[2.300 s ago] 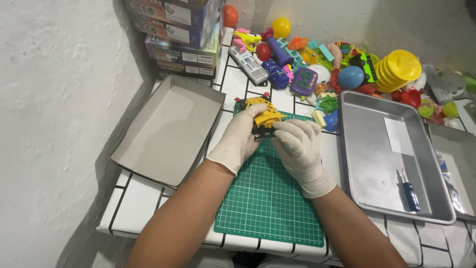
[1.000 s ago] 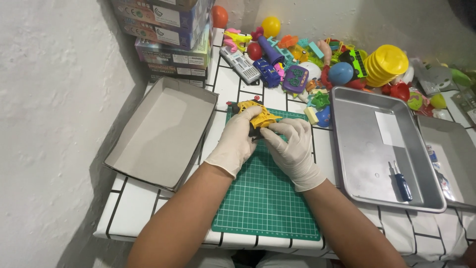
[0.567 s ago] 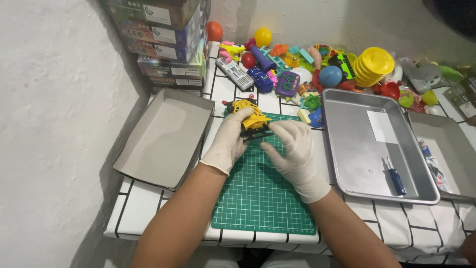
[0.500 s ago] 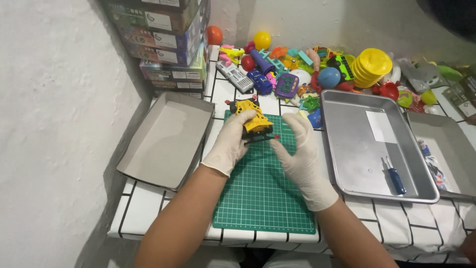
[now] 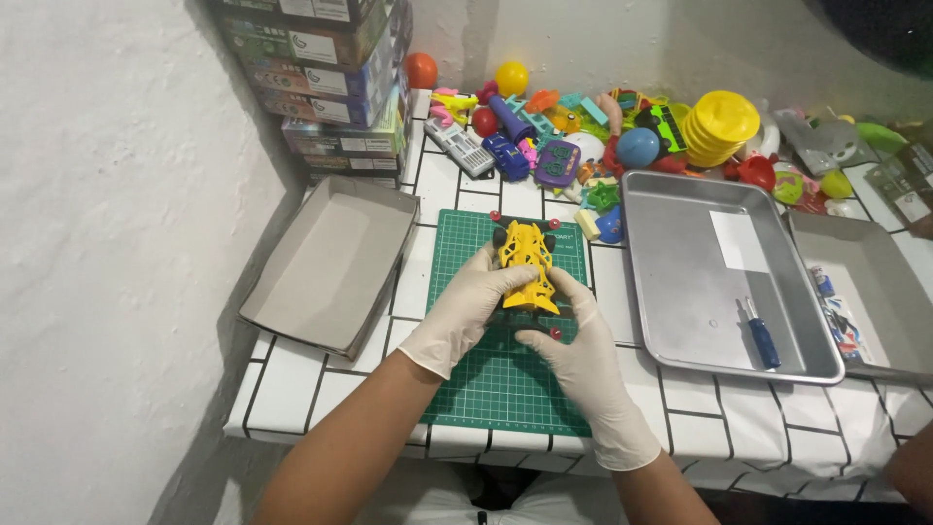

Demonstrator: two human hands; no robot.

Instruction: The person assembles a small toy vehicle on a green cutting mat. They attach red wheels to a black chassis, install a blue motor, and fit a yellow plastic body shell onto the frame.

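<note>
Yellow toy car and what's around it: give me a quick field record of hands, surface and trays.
held thing: yellow toy car, black wheels, above the mat
left hand: left hand gloved, grips the car's left side
right hand: right hand gloved, at the car's near end
surface: green cutting mat on white tiled table
right of mat: metal tray holding a blue screwdriver
left of mat: grey cardboard tray

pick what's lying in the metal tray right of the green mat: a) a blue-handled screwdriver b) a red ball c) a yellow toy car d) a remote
a: the metal tray holds a blue-handled screwdriver near its front right corner, with a white slip of paper farther back.
</note>
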